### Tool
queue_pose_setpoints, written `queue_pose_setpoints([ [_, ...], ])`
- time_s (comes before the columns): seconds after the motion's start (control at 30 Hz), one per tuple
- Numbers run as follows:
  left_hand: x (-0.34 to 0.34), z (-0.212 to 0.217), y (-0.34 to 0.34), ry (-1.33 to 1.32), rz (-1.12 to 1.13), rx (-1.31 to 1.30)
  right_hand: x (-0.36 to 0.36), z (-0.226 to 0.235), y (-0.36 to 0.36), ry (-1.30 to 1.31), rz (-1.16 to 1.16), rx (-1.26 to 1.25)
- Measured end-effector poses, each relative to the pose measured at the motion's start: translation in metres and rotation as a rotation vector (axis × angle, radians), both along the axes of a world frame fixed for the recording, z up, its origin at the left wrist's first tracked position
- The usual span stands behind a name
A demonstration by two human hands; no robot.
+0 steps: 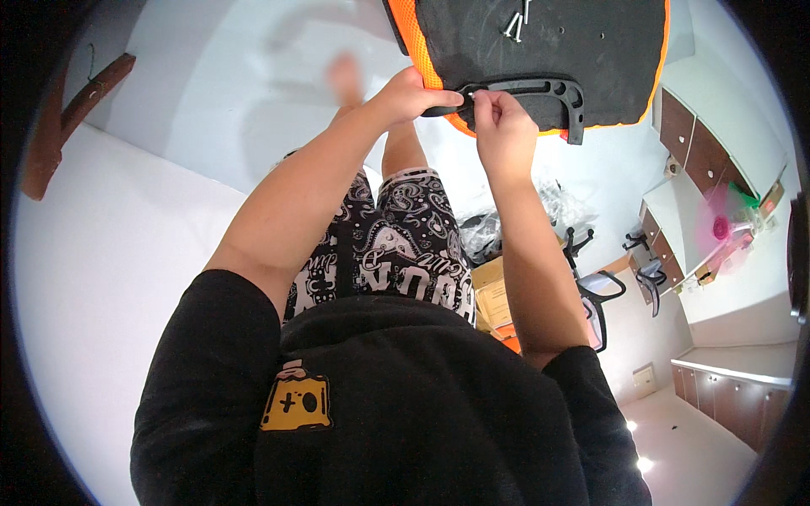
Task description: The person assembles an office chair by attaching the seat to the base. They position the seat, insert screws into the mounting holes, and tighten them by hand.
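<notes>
— Where is the left hand (398, 97)?
— At the near left corner of the black panel (477, 55), clasping one end of a curved black bracket (527, 85).
— And the right hand (509, 126)?
— Just beside it at the near edge, fingertips pinching a small shiny piece (472, 95), too tiny to identify.
— Anything loose?
— Metal screws (512, 26), well in from that edge. Orange mesh (411, 34) lines the left edge.

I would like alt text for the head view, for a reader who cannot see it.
The left hand holds one end of a curved black bracket at the edge of an orange-trimmed black cushion; the right hand pinches beside it, its grip too small to make out. Loose screws lie on the cushion.
</notes>
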State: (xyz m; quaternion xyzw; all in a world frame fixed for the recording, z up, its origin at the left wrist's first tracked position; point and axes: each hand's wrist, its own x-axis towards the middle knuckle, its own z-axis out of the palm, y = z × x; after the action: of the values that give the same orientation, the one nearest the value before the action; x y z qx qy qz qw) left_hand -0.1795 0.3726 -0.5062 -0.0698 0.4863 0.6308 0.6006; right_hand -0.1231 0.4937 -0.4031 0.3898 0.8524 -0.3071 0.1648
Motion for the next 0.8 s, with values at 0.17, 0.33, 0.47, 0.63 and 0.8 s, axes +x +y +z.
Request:
queue_pose_setpoints([
  [0.17,0.002,0.007,-0.004,0.136,-0.009,0.022,0.008,0.017,0.016,-0.08,0.501,0.071],
  [0.33,0.013,-0.006,-0.008,0.174,-0.024,-0.231,-0.01,0.028,0.02,-0.265,0.855,0.183],
  [0.47,0.002,0.017,-0.007,0.217,-0.128,-0.396,-0.011,0.028,0.024,-0.231,0.941,0.201],
  [0.63,-0.004,0.022,-0.011,0.21,-0.187,-0.458,-0.014,0.022,0.017,-0.165,0.936,0.274],
  [0.8,-0.005,0.021,-0.013,0.184,-0.233,-0.478,-0.014,0.015,0.01,-0.133,0.849,0.307],
])
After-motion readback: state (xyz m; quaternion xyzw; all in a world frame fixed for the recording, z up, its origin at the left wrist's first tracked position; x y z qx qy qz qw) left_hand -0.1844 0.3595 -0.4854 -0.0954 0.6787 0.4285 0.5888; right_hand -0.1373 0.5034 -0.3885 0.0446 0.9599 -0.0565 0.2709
